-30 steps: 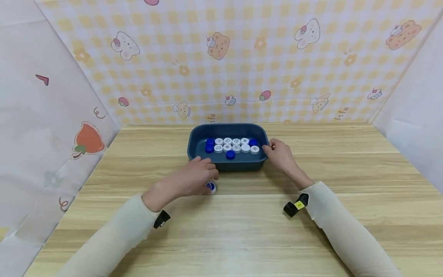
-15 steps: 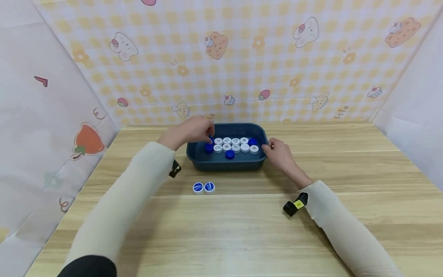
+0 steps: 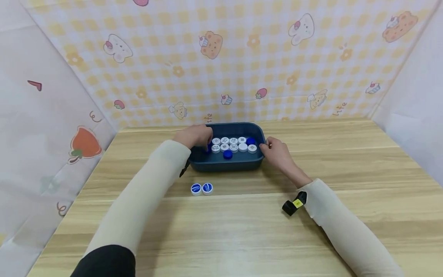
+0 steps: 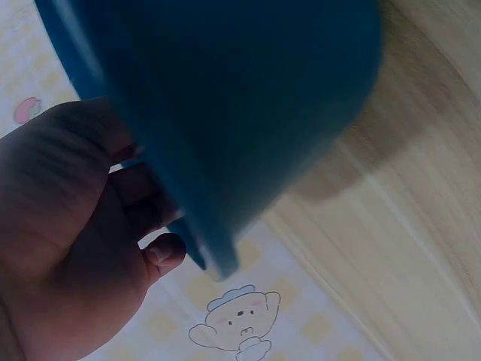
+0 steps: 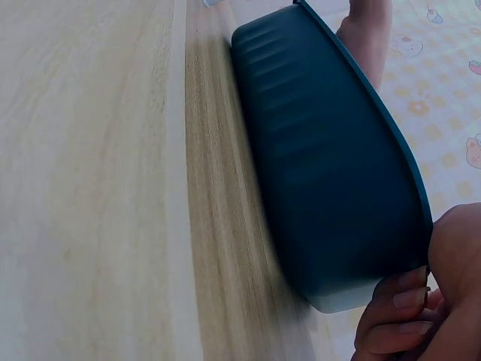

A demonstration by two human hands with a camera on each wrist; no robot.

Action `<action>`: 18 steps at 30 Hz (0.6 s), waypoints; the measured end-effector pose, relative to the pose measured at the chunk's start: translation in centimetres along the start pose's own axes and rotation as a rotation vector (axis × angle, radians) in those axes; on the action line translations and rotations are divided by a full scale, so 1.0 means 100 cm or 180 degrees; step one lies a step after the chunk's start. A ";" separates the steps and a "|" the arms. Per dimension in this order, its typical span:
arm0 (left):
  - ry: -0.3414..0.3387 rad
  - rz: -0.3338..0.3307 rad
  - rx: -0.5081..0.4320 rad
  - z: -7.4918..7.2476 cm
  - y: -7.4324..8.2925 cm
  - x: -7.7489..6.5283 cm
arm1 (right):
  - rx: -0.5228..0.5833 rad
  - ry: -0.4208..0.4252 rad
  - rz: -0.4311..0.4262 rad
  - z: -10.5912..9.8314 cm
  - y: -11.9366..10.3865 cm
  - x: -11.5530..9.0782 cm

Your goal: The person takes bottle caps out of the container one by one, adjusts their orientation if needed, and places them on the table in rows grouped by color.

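Observation:
A dark blue rectangular basin point(image 3: 226, 166) holds several round bottle caps, white ones point(image 3: 233, 148) in two rows and blue ones point(image 3: 227, 154) around them. My left hand point(image 3: 194, 135) reaches over the basin's left end, fingers down by a blue cap point(image 3: 207, 148). In the left wrist view the basin wall point(image 4: 248, 113) hides most fingertips of the left hand point(image 4: 83, 218), so a grip on the cap cannot be made out. At the right end, my right hand point(image 3: 278, 154) pinches the basin's rim; the right wrist view shows its curled fingers point(image 5: 394, 320) there.
Two white caps with blue tops point(image 3: 202, 188) lie side by side on the wooden table point(image 3: 228, 231), in front of the basin. Behind it rises a yellow checked cloth backdrop point(image 3: 155, 69). A white cloth point(image 3: 41, 127) stands at the left.
My left hand has left the cap on the table and moved up and forward into the basin's left end. Two caps now show uncovered on the table. The right hand has kept the rim.

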State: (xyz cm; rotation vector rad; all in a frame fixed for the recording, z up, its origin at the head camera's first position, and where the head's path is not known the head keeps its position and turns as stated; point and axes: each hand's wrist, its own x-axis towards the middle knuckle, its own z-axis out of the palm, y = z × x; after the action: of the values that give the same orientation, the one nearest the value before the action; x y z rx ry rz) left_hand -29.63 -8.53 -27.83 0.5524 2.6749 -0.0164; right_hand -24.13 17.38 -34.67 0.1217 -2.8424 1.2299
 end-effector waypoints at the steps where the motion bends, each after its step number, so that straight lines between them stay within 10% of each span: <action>1: -0.0003 -0.0004 0.0015 0.001 0.000 0.001 | -0.0003 0.0000 -0.0005 0.000 -0.001 0.000; 18: 0.0031 0.0099 0.0177 0.012 -0.004 0.008 | -0.0029 0.0004 -0.0017 -0.001 -0.001 -0.001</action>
State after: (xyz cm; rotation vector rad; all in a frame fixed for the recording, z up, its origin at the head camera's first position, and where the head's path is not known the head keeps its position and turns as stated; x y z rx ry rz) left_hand -30.02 -8.68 -29.25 0.6128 2.6820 -0.0795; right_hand -24.07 17.41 -34.52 0.1283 -2.8444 1.2154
